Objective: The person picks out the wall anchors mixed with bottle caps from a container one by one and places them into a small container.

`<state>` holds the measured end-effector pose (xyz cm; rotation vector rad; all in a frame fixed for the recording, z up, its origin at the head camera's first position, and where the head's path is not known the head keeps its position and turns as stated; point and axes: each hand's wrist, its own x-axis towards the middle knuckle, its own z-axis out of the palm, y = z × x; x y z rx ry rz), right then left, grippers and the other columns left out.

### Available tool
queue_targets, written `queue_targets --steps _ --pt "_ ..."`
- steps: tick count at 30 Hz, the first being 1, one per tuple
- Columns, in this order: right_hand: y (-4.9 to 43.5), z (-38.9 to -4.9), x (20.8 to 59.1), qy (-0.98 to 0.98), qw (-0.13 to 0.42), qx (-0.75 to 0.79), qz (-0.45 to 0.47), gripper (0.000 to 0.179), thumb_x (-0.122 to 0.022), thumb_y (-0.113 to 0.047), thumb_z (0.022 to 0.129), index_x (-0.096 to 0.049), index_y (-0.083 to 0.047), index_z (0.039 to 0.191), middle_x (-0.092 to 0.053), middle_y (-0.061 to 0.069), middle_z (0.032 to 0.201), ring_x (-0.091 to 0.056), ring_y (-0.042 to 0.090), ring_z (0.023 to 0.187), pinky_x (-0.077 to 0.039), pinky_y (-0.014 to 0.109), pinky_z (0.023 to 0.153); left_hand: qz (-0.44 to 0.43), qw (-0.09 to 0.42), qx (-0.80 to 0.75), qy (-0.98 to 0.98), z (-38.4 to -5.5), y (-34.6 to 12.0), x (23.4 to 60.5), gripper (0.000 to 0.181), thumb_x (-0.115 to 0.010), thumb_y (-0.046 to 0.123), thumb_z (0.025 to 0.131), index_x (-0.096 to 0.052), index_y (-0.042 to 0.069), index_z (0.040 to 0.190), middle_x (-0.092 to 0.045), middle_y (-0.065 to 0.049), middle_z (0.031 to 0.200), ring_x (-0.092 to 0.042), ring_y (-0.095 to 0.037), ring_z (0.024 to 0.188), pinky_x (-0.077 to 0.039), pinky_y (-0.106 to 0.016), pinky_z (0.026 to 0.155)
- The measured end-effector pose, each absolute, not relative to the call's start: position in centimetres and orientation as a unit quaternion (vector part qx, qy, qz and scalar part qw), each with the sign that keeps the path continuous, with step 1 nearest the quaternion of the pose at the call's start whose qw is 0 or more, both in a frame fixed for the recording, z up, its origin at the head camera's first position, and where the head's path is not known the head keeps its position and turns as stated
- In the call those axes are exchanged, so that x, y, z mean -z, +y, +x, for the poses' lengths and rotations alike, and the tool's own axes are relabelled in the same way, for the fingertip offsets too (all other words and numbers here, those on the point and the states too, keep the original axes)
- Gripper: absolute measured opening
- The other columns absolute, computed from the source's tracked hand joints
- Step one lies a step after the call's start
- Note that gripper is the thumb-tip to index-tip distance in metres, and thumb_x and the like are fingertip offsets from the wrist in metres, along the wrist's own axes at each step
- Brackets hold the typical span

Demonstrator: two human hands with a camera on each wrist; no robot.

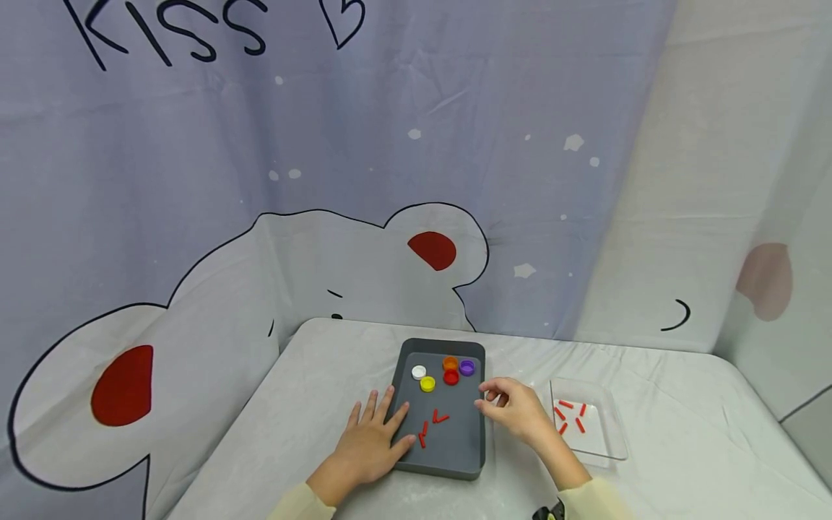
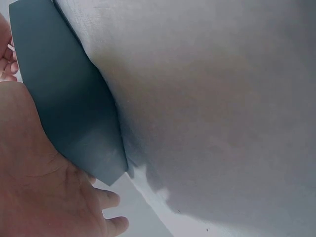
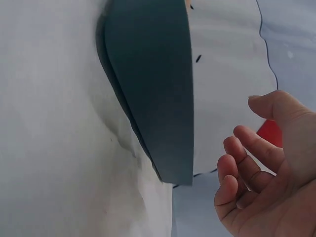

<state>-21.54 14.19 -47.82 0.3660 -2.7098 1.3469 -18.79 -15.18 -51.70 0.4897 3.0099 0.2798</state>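
My left hand [image 1: 368, 442] rests with spread fingers at the left edge of a dark grey tray [image 1: 458, 444], its thumb reaching over the rim. Near the tray's right rim is my right hand [image 1: 516, 410], fingers loosely bent. In the right wrist view a gap shows between thumb and fingers of the right hand [image 3: 276, 168], with nothing held. Several short red sticks [image 1: 425, 427] lie on the tray's near half. Toward its far end sit small round caps: white [image 1: 419, 373], yellow [image 1: 427, 384], orange [image 1: 450, 363], red [image 1: 451, 378] and purple [image 1: 466, 368].
A clear plastic box [image 1: 614, 426] stands right of the tray, beside my right forearm, with several red sticks [image 1: 580, 425] inside. A wrinkled white cloth [image 1: 312, 390] covers the table. Behind it hangs a printed curtain [image 1: 364, 144].
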Motion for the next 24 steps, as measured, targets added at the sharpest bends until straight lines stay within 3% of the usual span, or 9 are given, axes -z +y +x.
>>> queue_targets --steps 10,18,24 --pt "12.7 -21.4 48.6 -0.879 0.051 -0.451 0.145 0.021 -0.083 -0.017 0.083 -0.075 -0.009 0.1 -0.063 0.001 0.086 -0.053 0.01 0.074 -0.045 0.023 0.063 0.162 0.023 -0.088 0.983 -19.1 -15.4 52.4 0.07 -0.039 0.065 0.101 -0.041 0.023 0.157 -0.015 -0.012 0.169 -0.012 -0.044 0.154 -0.013 -0.066 0.118" --pt "11.4 -21.3 49.2 -0.885 0.049 -0.437 0.156 0.024 -0.083 -0.018 0.083 -0.075 -0.006 0.101 -0.063 -0.001 0.086 -0.054 0.013 0.073 -0.044 0.023 0.064 0.158 0.034 -0.084 0.983 -19.0 -15.2 52.0 0.07 -0.038 0.065 0.102 -0.039 0.023 0.158 -0.015 -0.012 0.17 -0.011 -0.043 0.154 -0.013 -0.066 0.119" --pt "10.6 -21.3 49.6 -0.887 0.051 -0.429 0.161 0.023 -0.083 -0.019 0.082 -0.075 -0.007 0.101 -0.064 -0.001 0.086 -0.052 0.008 0.071 -0.045 0.023 0.064 0.157 0.038 -0.086 0.983 -18.8 -15.1 51.6 0.069 -0.039 0.063 0.102 -0.04 0.022 0.157 -0.015 -0.012 0.169 -0.012 -0.044 0.154 -0.013 -0.066 0.119"
